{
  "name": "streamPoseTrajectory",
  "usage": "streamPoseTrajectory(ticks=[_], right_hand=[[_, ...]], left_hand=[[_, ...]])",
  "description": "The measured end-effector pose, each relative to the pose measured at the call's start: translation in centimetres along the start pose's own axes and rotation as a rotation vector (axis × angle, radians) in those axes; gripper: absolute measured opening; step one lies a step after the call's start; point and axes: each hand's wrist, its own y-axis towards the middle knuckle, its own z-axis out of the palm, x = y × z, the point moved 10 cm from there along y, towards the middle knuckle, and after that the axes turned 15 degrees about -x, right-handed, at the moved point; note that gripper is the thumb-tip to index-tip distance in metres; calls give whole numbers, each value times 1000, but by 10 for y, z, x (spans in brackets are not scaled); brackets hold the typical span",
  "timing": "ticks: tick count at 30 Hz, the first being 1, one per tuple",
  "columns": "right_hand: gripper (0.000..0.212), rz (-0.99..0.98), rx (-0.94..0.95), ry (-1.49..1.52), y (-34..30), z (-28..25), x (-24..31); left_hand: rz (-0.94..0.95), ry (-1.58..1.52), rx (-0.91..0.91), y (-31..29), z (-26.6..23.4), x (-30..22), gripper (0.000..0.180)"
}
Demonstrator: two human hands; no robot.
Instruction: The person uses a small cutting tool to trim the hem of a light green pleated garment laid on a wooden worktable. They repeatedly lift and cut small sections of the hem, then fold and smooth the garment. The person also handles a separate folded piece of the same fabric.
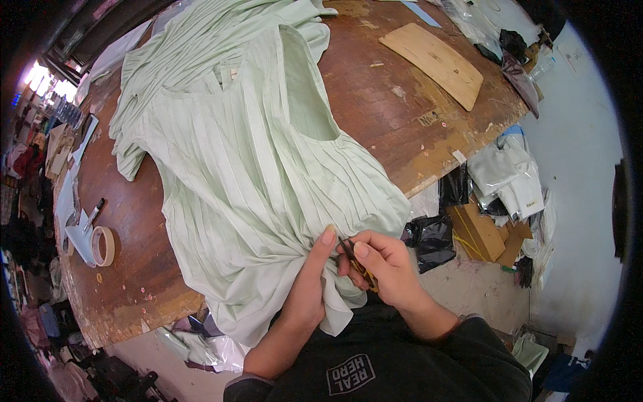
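Note:
A pale green sleeveless garment [234, 154] with narrow pleats spreads over the near part of the table, and its lower end hangs over the front edge toward me. My left hand [313, 271] pinches a gathered fold of that cloth, thumb on top. Close beside it, my right hand [378, 264] is closed round small thread snips [362, 268] with dark blades and a yellowish handle. The blade tips point at the fold near my left thumb. Whether they touch the cloth I cannot tell.
More pale green cloth [181, 40] is heaped behind the garment on the worn brown table [375, 87]. A wooden board [435, 63] lies far right. Tape [102, 246] and a marker [95, 213] sit at left. Below the right edge are a cardboard box [477, 231] and plastic-wrapped packs [509, 177].

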Motion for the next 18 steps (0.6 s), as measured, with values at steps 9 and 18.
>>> streamPoseTrajectory(ticks=[9, 18], right_hand=[[25, 9, 0, 30, 6, -1, -3], [20, 12, -24, 7, 9, -3, -1]], left_hand=[[-39, 4, -28, 0, 0, 2, 33], [-46, -7, 7, -1, 4, 0, 35]])
